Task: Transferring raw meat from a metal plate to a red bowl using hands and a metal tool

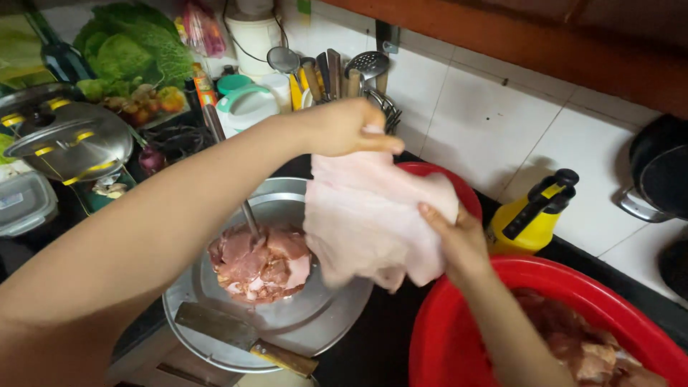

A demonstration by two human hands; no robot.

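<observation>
Hands stretching a pale sheet of raw meat (369, 218) above the table (376, 344).
The left hand (344, 127) pinches the sheet's top edge, fingers closed on it; the right hand (459, 240) grips its right side, fingers curled into the flesh. It hangs over a round steel tray (315, 322) carrying cut meat pieces (259, 264) and a knife (247, 338), beside a red basin (459, 337).
</observation>
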